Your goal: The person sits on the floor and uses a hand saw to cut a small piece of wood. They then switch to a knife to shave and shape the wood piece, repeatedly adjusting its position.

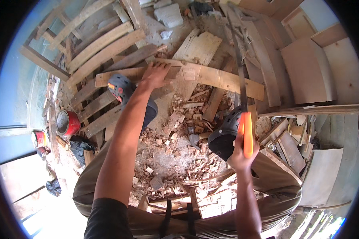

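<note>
My right hand (242, 154) is closed around the orange handle of a handsaw (243, 89). Its long, dark blade points away from me and crosses a light wooden plank (215, 76) close to the plank's right end. Whether the teeth touch the wood I cannot tell. My left arm reaches forward, and my left hand (155, 74) grips a wooden board (137, 73) with the fingers bent over its far side, where it meets the light plank. My left foot, in a dark clog (121, 87), is at the board's left part. The other clog (226, 133) is beside the saw handle.
Wood chips and offcuts (175, 153) litter the floor between my legs. Slatted pallets (103, 44) lie at the left, near a red can (67, 122). A broken pale board (197, 46) lies ahead. Panels (307, 71) and scrap wood stand along the right.
</note>
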A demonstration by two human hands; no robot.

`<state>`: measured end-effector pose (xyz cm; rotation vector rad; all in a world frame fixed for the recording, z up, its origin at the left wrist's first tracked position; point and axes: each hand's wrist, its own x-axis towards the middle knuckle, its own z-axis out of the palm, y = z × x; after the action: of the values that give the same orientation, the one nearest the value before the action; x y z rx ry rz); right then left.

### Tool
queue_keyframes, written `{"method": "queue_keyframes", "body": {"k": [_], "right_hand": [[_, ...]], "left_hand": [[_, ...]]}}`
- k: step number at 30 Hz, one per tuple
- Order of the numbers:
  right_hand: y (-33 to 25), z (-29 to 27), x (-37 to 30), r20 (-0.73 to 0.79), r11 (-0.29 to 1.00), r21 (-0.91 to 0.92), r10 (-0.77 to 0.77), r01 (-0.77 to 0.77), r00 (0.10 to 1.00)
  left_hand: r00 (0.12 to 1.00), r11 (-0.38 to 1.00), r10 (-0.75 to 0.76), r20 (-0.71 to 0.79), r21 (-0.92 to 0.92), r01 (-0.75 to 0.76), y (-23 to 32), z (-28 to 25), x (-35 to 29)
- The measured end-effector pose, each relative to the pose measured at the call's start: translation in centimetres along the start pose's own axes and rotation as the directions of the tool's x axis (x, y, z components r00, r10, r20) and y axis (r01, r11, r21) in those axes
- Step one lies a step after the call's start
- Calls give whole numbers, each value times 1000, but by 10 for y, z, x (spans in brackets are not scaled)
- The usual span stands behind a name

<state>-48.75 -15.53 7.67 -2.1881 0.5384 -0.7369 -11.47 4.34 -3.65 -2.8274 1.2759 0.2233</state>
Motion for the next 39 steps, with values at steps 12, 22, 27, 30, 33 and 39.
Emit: {"method": "queue_keyframes", "body": {"k": [12,22,27,30,33,39], "right_hand": [[125,3,151,551,629,-649,-1,429,835],[63,-74,218,648,778,-544,154,312,745],[-7,-128,216,511,867,-295,-212,402,833],[-1,-121,175,435,866,-235,-312,442,844],[62,-97,113,398,918,-368,10,150,917],[157,-34,-39,219,840,-432,450,-328,866]], "left_hand": [[971,645,-28,-238,-746,-165,-46,-225,-55],[680,626,-105,-725,-580,-522,19,-312,-161],[553,536,-251,-795,-590,-604,64,-311,-214],[610,340,-387,-692,-722,-603,100,-280,-244],[655,243,-428,-623,-777,-581,124,-227,-254],[711,230,-571,-410,-912,-341,145,-133,-282]]}}
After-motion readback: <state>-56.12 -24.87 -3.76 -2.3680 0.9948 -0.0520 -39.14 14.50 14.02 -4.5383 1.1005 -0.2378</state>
